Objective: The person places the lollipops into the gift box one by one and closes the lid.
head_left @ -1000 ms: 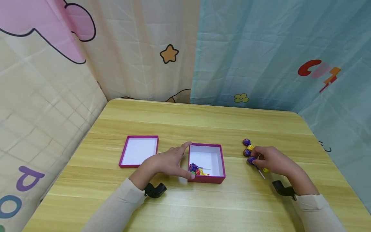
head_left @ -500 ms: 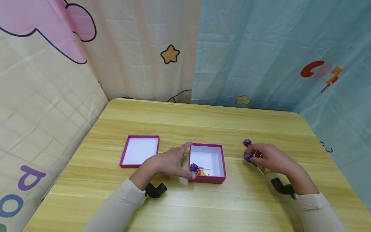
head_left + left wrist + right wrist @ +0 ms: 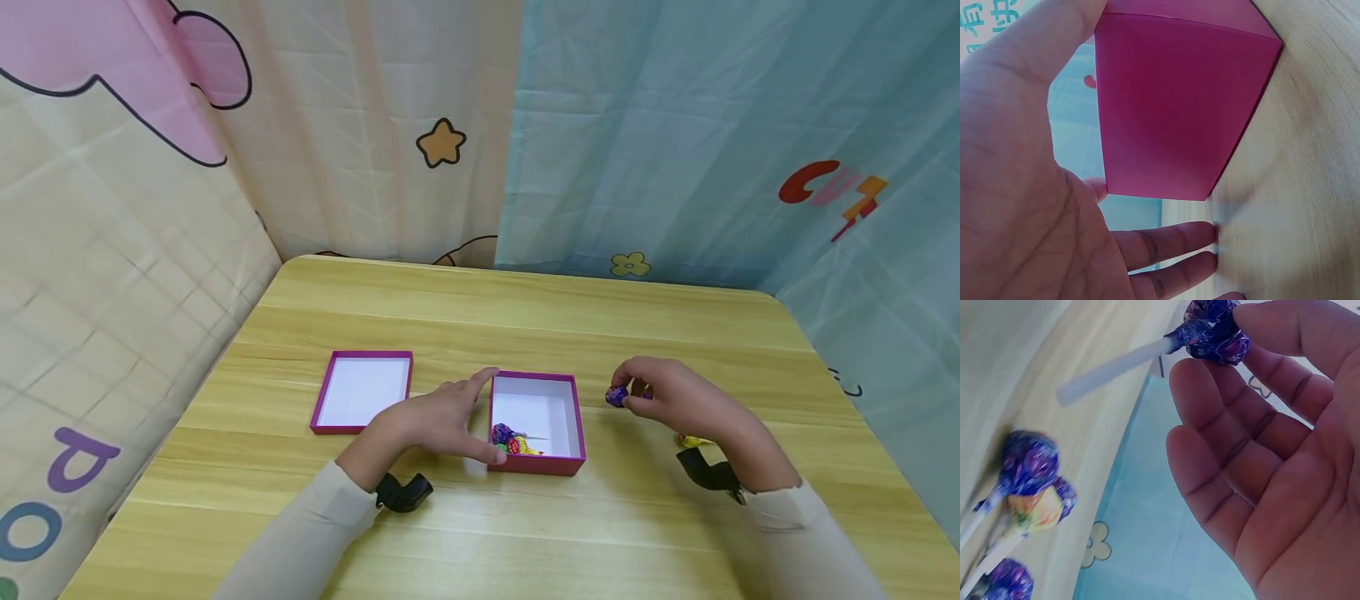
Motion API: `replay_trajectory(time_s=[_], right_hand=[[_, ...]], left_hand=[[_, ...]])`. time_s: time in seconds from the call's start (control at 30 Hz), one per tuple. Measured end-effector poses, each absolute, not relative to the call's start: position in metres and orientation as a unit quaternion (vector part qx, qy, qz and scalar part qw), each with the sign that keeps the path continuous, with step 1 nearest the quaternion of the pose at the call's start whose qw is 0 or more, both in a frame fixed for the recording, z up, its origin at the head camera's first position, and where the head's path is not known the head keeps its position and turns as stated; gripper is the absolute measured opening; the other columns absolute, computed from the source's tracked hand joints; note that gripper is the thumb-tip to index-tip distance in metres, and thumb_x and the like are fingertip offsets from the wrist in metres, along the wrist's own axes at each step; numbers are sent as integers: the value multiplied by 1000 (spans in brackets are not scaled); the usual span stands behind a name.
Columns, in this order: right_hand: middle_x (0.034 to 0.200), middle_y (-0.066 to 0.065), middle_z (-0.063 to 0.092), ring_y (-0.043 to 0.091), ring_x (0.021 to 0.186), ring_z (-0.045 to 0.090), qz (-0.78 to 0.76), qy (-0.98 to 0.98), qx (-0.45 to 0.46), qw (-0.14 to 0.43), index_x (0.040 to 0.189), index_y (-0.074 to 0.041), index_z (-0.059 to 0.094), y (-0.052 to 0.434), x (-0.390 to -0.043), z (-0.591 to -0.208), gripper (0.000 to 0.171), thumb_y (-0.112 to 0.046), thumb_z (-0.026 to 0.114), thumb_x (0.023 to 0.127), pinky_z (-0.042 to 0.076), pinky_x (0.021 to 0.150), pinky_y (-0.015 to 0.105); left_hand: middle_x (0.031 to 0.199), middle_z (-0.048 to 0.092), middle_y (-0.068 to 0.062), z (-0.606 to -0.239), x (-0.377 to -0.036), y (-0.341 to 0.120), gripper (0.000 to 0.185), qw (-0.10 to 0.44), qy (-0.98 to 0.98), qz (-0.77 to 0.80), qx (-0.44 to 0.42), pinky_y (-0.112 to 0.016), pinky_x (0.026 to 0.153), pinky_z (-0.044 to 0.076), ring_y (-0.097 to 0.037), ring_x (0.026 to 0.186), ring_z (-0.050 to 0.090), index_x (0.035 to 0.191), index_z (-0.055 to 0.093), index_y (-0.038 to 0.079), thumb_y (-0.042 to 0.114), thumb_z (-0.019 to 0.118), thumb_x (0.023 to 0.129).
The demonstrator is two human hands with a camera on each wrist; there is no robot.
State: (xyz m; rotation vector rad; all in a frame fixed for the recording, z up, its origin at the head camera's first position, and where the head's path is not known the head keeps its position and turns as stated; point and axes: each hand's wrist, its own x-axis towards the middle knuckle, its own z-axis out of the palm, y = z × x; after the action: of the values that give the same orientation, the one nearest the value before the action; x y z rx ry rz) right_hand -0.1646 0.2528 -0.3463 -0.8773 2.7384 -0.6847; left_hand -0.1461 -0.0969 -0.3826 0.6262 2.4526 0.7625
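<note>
In the head view, a purple-wrapped lollipop [image 3: 617, 396] is pinched at its head by the fingertips of the right hand [image 3: 671, 400], which is held just above the wooden tabletop [image 3: 525, 308], a little to the right of the open pink box [image 3: 535, 422]. The box stands near the middle of the tabletop, and a few wrapped sweets [image 3: 512, 441] are seen in its front left corner. The left hand [image 3: 435, 421] is laid against the left wall of the box, its fingers straight and spread, the thumb reaching along the front corner. The box lid [image 3: 362, 392] lies upturned just to the left of that hand. A yellow sweet [image 3: 693, 440] is partly hidden behind the right wrist.

In the left wrist view, the pink box [image 3: 1179, 106] is seen from close by, its outer wall touched by the open left hand [image 3: 1029, 206], whose fingers [image 3: 1172, 240] are stretched out down to the tabletop [image 3: 1297, 187].

In the right wrist view, the lollipop [image 3: 1213, 334] is pinched at its purple wrapper between the thumb and forefinger of the right hand [image 3: 1272, 456], its white stick pointing away to the left; the other fingers are loosely bent and hold nothing. Below it, more lollipops [image 3: 1029, 487], purple and yellow, lie together on the tabletop [image 3: 1054, 375], blurred.
</note>
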Motion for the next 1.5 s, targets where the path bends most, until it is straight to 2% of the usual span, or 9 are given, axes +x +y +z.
replay_trajectory(time_s=[0.43, 0.7, 1.0, 1.5], right_hand=[[99, -10, 64, 12, 91, 60, -225, 913, -325, 101, 109, -15, 66, 228, -166, -340, 18, -6, 67, 93, 55, 75, 29], [102, -11, 64, 12, 94, 60, -214, 905, -354, 100, 110, -15, 67, 209, -166, -335, 18, -7, 67, 93, 56, 81, 39], [101, -11, 63, 10, 91, 59, -209, 891, -385, 123, 109, -16, 67, 191, -167, -329, 17, -7, 66, 94, 55, 78, 32], [106, -9, 64, 10, 89, 59, -225, 872, -408, 149, 113, -14, 68, 159, -171, -329, 20, -7, 64, 94, 54, 80, 33]], left_hand=[[158, 32, -9, -384, -146, -97, 120, 244, 902, 275, 228, -52, 111, 31, -30, 144, 28, 160, 6, 27, 67, 77, 71], [158, 31, -8, -384, -145, -98, 120, 244, 901, 275, 229, -52, 112, 30, -30, 145, 27, 160, 6, 28, 68, 77, 71], [158, 32, -9, -383, -145, -98, 121, 245, 902, 275, 225, -54, 111, 31, -31, 144, 28, 160, 7, 27, 68, 77, 70], [158, 32, -8, -383, -146, -97, 120, 252, 905, 268, 215, -55, 111, 32, -29, 144, 28, 160, 7, 31, 71, 76, 69]])
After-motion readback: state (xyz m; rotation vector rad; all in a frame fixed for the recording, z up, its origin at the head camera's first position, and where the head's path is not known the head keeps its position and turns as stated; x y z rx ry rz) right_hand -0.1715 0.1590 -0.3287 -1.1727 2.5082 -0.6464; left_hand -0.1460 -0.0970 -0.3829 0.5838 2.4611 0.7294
